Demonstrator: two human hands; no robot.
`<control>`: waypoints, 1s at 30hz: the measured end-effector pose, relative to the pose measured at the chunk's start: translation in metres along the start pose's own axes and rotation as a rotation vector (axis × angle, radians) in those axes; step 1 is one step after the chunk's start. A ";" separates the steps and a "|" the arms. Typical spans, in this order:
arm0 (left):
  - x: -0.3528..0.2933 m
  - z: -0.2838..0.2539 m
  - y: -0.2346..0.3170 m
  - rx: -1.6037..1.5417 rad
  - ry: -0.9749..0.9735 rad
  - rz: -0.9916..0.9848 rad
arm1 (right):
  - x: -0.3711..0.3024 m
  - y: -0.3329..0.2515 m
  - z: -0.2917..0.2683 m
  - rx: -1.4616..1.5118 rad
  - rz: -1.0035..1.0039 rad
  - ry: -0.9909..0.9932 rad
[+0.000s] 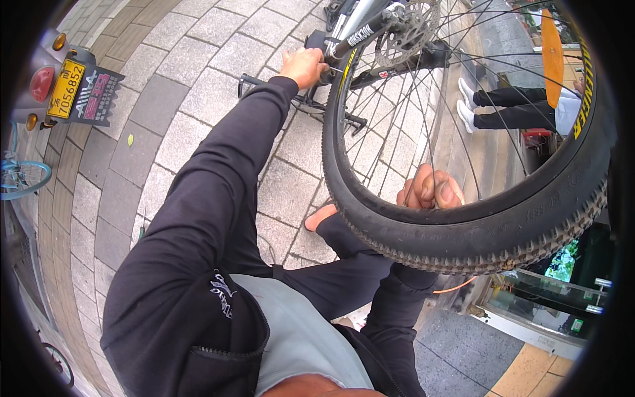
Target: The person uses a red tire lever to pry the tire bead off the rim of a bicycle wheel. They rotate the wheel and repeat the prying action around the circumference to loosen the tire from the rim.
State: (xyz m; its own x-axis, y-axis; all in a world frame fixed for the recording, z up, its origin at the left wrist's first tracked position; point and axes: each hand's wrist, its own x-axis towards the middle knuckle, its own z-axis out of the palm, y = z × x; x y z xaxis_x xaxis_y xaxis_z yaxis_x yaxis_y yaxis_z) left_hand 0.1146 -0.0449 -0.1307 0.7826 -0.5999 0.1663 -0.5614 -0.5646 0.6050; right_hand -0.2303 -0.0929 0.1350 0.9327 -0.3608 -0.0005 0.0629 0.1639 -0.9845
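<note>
A bicycle wheel stands before me, its knobby black tire (423,248) curving across the right side. Thin spokes (467,155) run up to a silver disc brake rotor (413,30). My left hand (303,68) reaches forward to the black fork (360,36), fingers closed beside its end, where a short thin piece shows by the fingertips. What it grips is hidden. From behind the tire comes my right hand (433,188), its thumb and fingers pinched together at the inner edge of the rim (380,204). Whatever lies between those fingertips cannot be made out.
Black bicycle parts, among them a pedal (357,126), lie low on grey paving (178,92). A scooter's rear (56,79) and a blue bicycle wheel (26,178) stand at left. Beyond the spokes is a person in black trousers (512,109). A glass case (542,301) sits at lower right.
</note>
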 end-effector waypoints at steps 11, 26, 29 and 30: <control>-0.045 -0.067 0.032 -0.847 0.010 -0.176 | -0.002 -0.011 -0.001 -0.071 0.175 0.135; -0.074 -0.044 0.078 -0.723 -0.294 0.120 | 0.088 0.132 -0.064 -0.133 0.283 0.221; -0.070 -0.045 0.080 -0.644 -0.296 0.117 | 0.100 0.154 -0.074 -0.059 0.273 0.277; -0.068 -0.034 0.077 -0.629 -0.212 0.163 | 0.104 0.163 -0.081 -0.039 0.257 0.303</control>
State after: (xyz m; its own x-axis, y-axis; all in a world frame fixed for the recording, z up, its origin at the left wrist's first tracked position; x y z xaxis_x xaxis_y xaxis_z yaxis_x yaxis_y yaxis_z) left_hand 0.0274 -0.0286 -0.0689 0.5952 -0.7840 0.1764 -0.3548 -0.0593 0.9331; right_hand -0.1516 -0.1780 -0.0400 0.7690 -0.5680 -0.2933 -0.1777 0.2507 -0.9516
